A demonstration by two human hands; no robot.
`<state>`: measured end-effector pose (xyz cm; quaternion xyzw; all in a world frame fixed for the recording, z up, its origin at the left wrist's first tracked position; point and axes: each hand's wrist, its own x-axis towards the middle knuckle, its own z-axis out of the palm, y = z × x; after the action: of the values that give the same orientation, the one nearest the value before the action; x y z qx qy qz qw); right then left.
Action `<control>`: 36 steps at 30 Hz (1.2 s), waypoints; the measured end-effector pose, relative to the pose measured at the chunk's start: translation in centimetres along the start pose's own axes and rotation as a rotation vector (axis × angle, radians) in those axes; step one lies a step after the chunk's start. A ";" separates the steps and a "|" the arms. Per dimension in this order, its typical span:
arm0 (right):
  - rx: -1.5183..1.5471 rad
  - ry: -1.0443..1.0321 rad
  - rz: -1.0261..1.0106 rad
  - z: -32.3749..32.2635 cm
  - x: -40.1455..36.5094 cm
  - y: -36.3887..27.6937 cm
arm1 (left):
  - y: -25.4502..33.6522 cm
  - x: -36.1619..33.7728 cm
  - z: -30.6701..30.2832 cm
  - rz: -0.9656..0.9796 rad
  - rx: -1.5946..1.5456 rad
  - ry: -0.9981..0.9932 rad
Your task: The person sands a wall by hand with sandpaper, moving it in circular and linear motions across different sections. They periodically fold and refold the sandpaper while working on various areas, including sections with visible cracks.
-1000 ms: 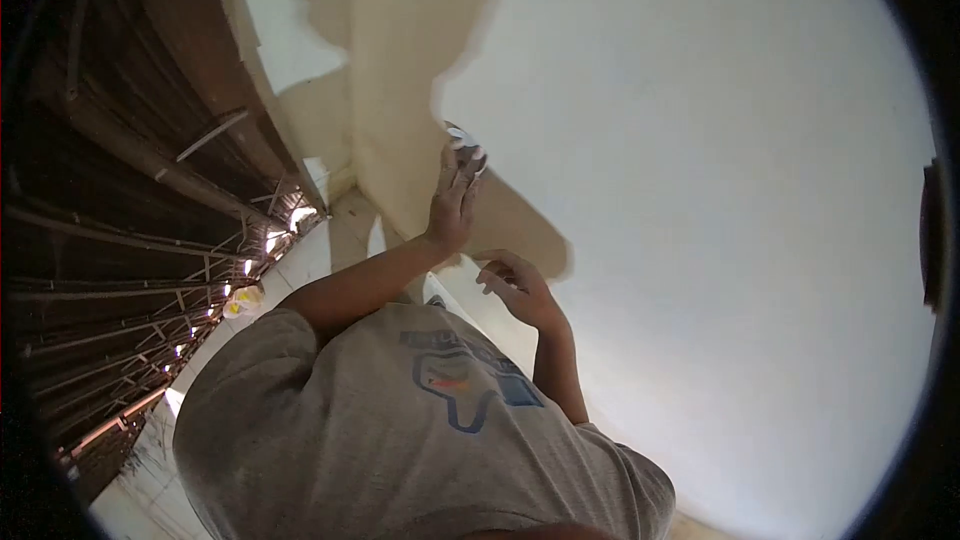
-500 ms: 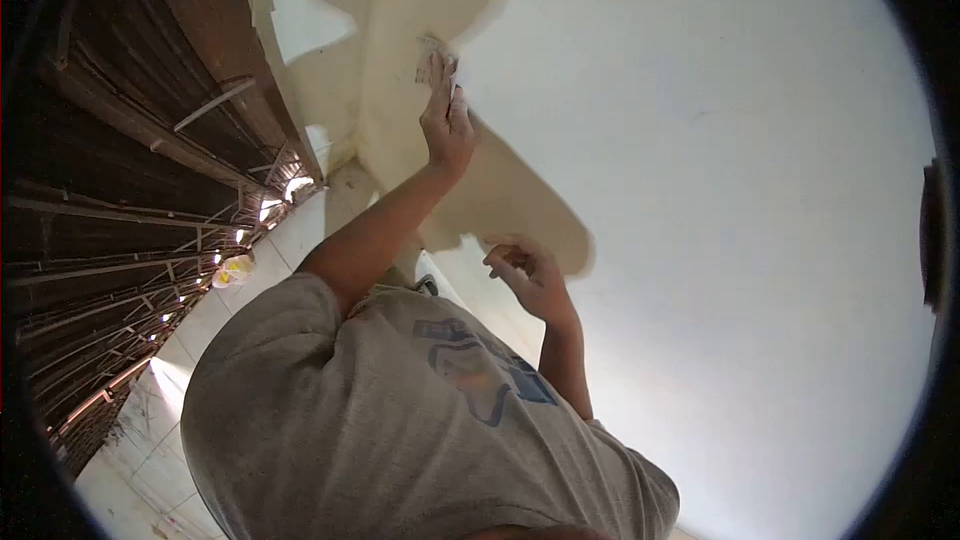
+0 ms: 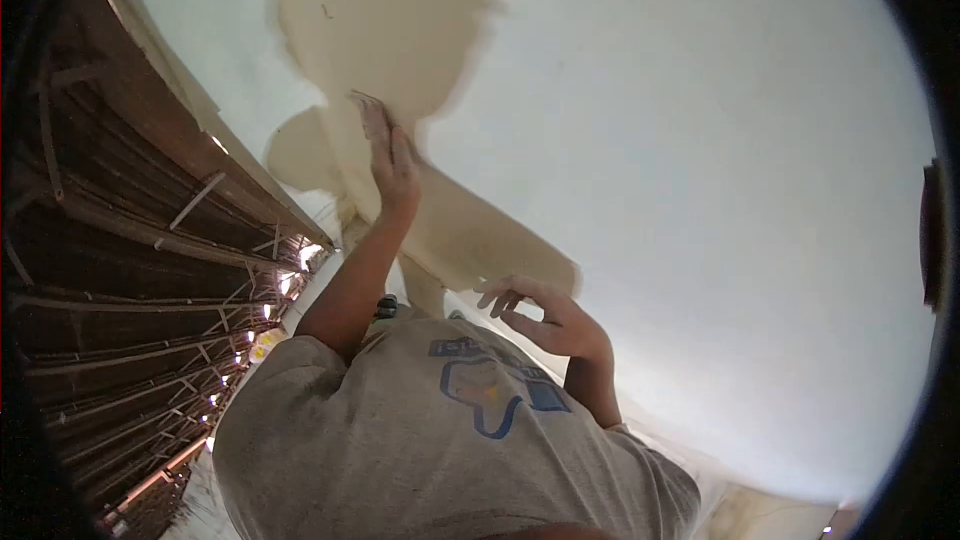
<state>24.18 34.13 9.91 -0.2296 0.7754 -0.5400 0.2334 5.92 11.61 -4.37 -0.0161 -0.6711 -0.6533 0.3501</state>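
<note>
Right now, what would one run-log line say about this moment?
left hand: flat on beige patch of smooth white wall, held item unclear | right hand: fingers spread, empty | grey T-shirt below

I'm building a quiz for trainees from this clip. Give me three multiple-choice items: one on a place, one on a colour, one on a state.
1. Where does the left hand lie? A on the floor; B flat on the wall, on the beige patch; C in a pocket.
2. What colour is the T-shirt? A red; B black; C grey.
3. How is the right hand? A open and empty; B a fist; C gripping a bucket.
B: its fingers stretch up the beige patch. C: grey cloth with a blue print. A: fingers spread, nothing in them.
</note>
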 end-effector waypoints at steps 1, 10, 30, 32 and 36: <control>0.013 0.048 -0.036 -0.2 -0.1 -0.4 | -0.3 0.5 0.0 -0.045 -0.061 0.032; 0.055 0.044 0.080 -0.4 0.1 1.9 | 2.3 -10.6 2.2 0.098 -0.001 -0.181; -0.120 0.156 0.088 -0.5 -1.4 4.6 | 2.9 -5.6 4.5 0.113 -0.239 0.025; -0.126 0.160 0.065 0.0 -1.4 4.8 | 1.9 -1.9 3.6 0.038 -0.210 0.092; -0.060 0.174 0.084 0.6 -1.0 4.4 | 0.1 3.8 0.9 -0.021 -0.073 0.149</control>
<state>24.93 35.64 5.69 -0.1558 0.8175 -0.5241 0.1807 2.71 10.82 -2.29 0.0268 -0.6191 -0.6802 0.3916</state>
